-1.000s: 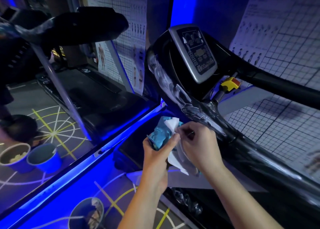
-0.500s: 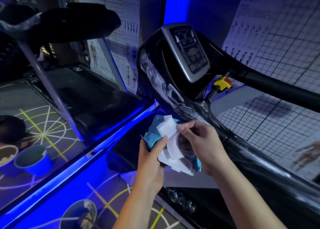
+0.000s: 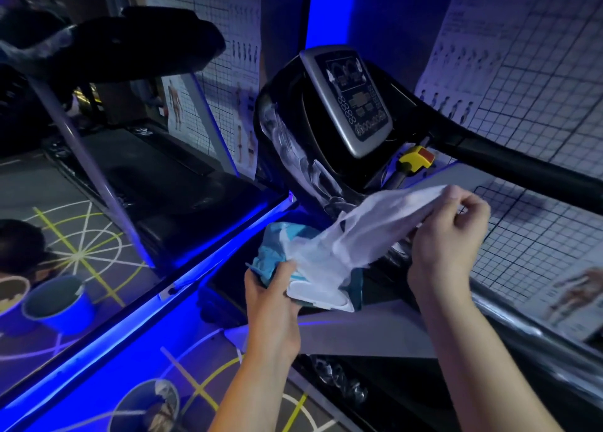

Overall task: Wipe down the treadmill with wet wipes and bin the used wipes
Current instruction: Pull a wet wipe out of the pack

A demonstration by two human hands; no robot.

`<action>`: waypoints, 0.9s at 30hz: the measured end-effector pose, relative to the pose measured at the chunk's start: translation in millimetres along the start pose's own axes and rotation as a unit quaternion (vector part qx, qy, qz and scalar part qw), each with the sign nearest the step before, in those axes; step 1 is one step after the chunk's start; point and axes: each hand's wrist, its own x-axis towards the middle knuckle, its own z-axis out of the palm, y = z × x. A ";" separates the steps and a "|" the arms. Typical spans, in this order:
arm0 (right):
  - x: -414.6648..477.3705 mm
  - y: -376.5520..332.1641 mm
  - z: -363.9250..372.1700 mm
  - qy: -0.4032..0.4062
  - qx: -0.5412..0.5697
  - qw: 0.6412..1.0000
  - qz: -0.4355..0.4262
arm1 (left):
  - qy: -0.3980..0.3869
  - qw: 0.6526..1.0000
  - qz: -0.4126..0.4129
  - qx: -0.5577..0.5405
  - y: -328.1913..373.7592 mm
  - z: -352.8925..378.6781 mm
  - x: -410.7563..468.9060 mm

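**Wipe drawn out toward two o'clock**

Head view: the left hand (image 3: 274, 288) grips the teal wipe pack (image 3: 277, 252) at centre frame, fingers curled round its lower edge. The wet wipe (image 3: 359, 229) stretches from the pack's mouth toward two o'clock — its long axis up and right — to the right hand (image 3: 447, 236), whose thumb and forefinger pinch the far end. Whether the near end is free, I cannot tell. The treadmill console (image 3: 352, 99) stands at twelve o'clock — the right hand is nearer.
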 end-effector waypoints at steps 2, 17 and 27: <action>2.4 -2.2 2.8 0.018 0.025 0.999 0.008 | 0.002 1.000 0.002 -0.006 0.2 -0.3 0.4; -62.0 14.7 21.9 -0.395 -0.024 0.896 0.200 | -0.049 0.996 -0.019 -0.067 -3.1 8.0 -6.6; -39.9 1.2 -8.5 -0.556 -0.145 0.814 0.084 | -0.034 0.998 0.014 -0.052 -4.8 -2.1 0.7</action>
